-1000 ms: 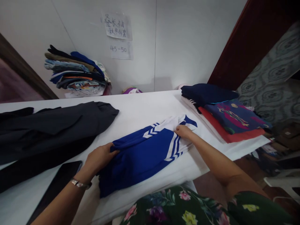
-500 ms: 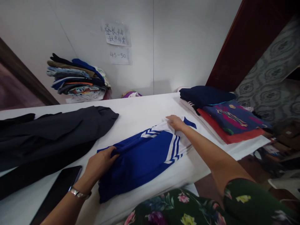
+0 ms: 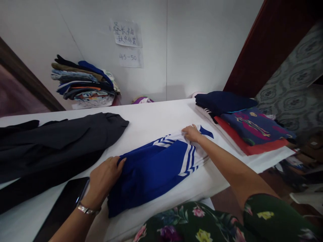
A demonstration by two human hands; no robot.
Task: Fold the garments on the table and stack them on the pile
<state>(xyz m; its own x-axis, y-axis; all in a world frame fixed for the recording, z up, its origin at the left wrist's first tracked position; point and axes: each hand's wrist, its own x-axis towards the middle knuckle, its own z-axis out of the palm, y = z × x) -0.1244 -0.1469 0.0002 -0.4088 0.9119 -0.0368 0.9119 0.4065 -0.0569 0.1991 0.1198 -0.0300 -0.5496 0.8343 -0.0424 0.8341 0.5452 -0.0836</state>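
Observation:
A blue and white striped shirt (image 3: 156, 171) lies lengthwise on the white table, its blue collar toward the right. My left hand (image 3: 107, 178) is closed on the far corner of the shirt's blue left end, thumb on the cloth. Near the collar, my right hand (image 3: 192, 133) pinches the white upper part along the far edge. The fingertips of both hands are partly hidden by the cloth and the hands themselves. A dark phone (image 3: 63, 208) rests beside my left wrist, which wears a metal watch band.
Dark grey garments (image 3: 63, 144) spread over the table's left side. Folded clothes (image 3: 252, 127) are piled at the right edge, and another tall clothes stack (image 3: 85, 82) stands at the back left. Two paper notes (image 3: 128, 43) hang on the wall behind the white table (image 3: 156, 117).
My left hand has shifted slightly up and outward at the shirt's left corner, drawing the far edge flatter. My right hand stays near the collar, its fingers more bunched. The view has moved slightly.

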